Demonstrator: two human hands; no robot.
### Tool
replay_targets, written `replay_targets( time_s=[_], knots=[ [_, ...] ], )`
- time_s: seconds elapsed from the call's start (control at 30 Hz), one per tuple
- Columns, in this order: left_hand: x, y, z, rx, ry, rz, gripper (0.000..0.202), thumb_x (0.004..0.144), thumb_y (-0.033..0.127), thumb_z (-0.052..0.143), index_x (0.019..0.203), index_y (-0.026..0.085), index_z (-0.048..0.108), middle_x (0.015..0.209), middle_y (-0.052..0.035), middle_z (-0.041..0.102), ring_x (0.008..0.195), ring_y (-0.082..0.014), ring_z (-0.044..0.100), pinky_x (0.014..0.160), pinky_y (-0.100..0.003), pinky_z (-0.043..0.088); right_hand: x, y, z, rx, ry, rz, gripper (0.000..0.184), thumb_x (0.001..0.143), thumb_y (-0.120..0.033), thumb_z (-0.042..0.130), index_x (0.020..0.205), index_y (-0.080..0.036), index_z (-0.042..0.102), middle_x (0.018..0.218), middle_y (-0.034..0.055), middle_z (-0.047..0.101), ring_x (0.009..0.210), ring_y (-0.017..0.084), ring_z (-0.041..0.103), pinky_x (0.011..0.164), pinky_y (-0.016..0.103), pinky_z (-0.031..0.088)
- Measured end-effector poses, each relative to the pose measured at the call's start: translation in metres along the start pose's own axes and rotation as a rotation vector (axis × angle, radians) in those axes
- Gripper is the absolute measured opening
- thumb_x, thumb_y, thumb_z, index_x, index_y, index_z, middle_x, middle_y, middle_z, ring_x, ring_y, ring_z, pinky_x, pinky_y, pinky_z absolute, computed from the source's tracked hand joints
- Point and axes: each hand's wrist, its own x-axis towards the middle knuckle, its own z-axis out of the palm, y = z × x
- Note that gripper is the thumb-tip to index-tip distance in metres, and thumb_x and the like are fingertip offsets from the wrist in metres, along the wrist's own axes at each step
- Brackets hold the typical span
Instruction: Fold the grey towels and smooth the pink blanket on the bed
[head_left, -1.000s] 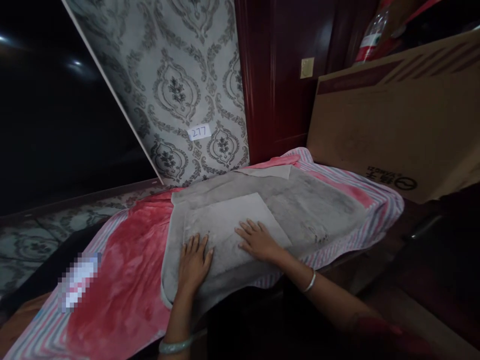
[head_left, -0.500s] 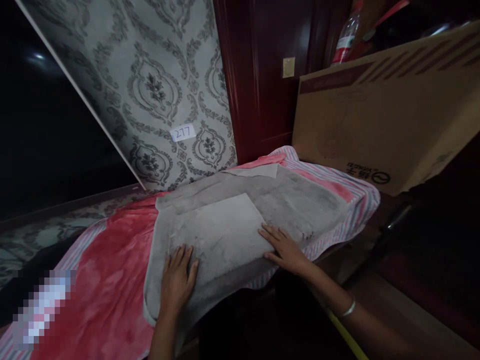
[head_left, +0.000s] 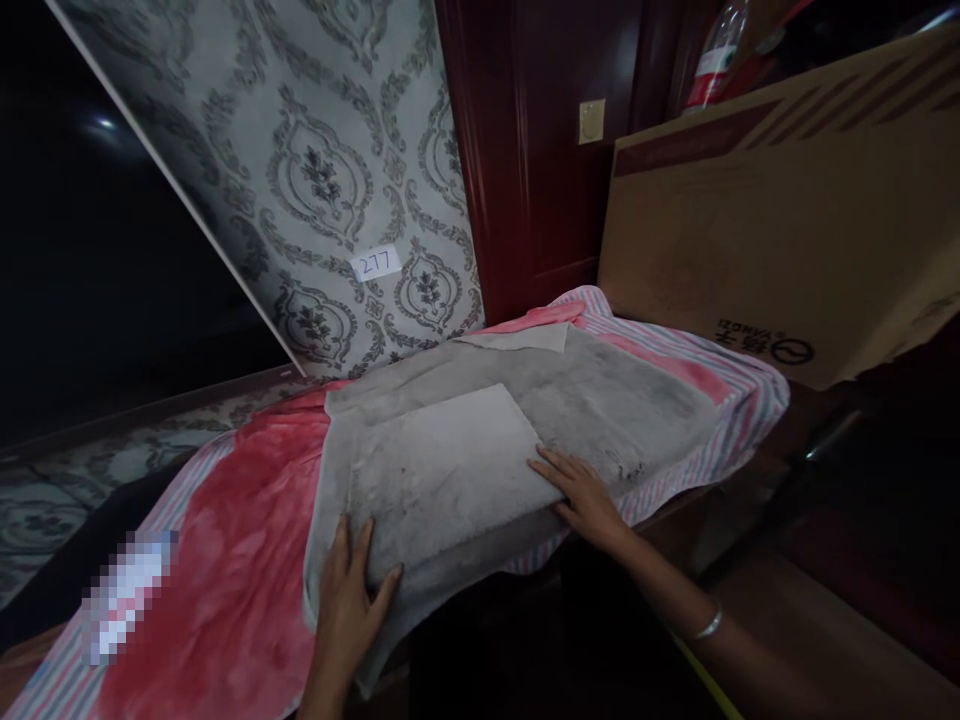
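A grey plush cloth (head_left: 630, 400) is spread over a red and striped cover (head_left: 247, 560). On its near left part lies a paler rectangular panel (head_left: 465, 450), perhaps a folded part of the cloth; I cannot tell. My left hand (head_left: 346, 610) rests on the cloth's near left edge, fingers spread and pointing away from me. At the panel's right edge my right hand (head_left: 589, 500) lies flat with its fingers stretched out. Neither hand grips anything. A silver bracelet (head_left: 711, 624) circles the right wrist.
Behind the surface is patterned wallpaper with a paper label (head_left: 376, 262) reading 277. A large cardboard box (head_left: 750, 220) stands at the back right, with a plastic bottle (head_left: 714, 65) behind it. A dark screen (head_left: 135, 250) fills the left.
My left hand has slid nearer to me, towards the cloth's front edge, and its fingers are spread wider. My right hand stays by the panel's right edge. The view has shifted slightly.
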Motion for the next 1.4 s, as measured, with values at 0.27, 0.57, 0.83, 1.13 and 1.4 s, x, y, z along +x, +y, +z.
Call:
replay_targets(
  time_s=[0.27, 0.57, 0.83, 1.13, 1.4],
  knots=[
    [-0.003, -0.002, 0.0, 0.03, -0.007, 0.044, 0.072, 0.085, 0.043, 0.063, 0.15, 0.023, 0.042, 0.164, -0.015, 0.028, 0.145, -0.0366, 0.037, 0.113, -0.059, 0.039, 0.002, 0.009, 0.006, 0.031, 0.082, -0.031, 0.067, 0.08, -0.013, 0.048, 0.145, -0.03, 0.053, 0.155, 0.0039, 0.045, 0.139, 0.027, 0.044, 0.112, 0.052, 0.036],
    [-0.006, 0.0, -0.019, -0.044, -0.06, 0.055, 0.052, 0.091, 0.025, 0.052, 0.143, 0.027, 0.052, 0.157, -0.0086, 0.042, 0.139, -0.0265, 0.047, 0.111, -0.047, 0.046, 0.0, 0.025, 0.023, 0.15, 0.295, -0.094, 0.069, 0.075, -0.012, 0.046, 0.143, -0.026, 0.054, 0.141, 0.0056, 0.06, 0.13, 0.027, 0.053, 0.108, 0.054, 0.041],
    [-0.009, -0.002, -0.018, -0.034, -0.108, 0.039, 0.06, 0.086, 0.009, 0.048, 0.144, 0.024, 0.051, 0.159, -0.0097, 0.039, 0.143, -0.0249, 0.043, 0.116, -0.047, 0.041, 0.011, 0.026, 0.015, 0.289, 0.366, -0.154, 0.049, 0.076, -0.014, 0.047, 0.118, -0.027, 0.07, 0.123, 0.0059, 0.07, 0.123, 0.028, 0.058, 0.103, 0.055, 0.046],
    [-0.008, -0.003, -0.025, -0.063, -0.11, 0.058, 0.066, 0.083, 0.008, 0.049, 0.146, 0.027, 0.049, 0.157, -0.0071, 0.043, 0.142, -0.0236, 0.044, 0.117, -0.045, 0.041, 0.05, 0.008, -0.013, 0.336, 0.425, -0.175, 0.044, 0.075, -0.015, 0.047, 0.111, -0.027, 0.068, 0.112, 0.0045, 0.072, 0.118, 0.025, 0.061, 0.102, 0.047, 0.049],
    [-0.012, -0.001, -0.026, -0.078, -0.083, 0.036, 0.067, 0.081, 0.007, 0.048, 0.144, 0.029, 0.052, 0.156, -0.0047, 0.044, 0.141, -0.0231, 0.046, 0.116, -0.044, 0.042, 0.029, 0.034, 0.015, 0.288, 0.329, -0.149, 0.055, 0.072, -0.016, 0.046, 0.122, -0.026, 0.066, 0.122, 0.0064, 0.07, 0.115, 0.026, 0.063, 0.099, 0.048, 0.05]
  ],
)
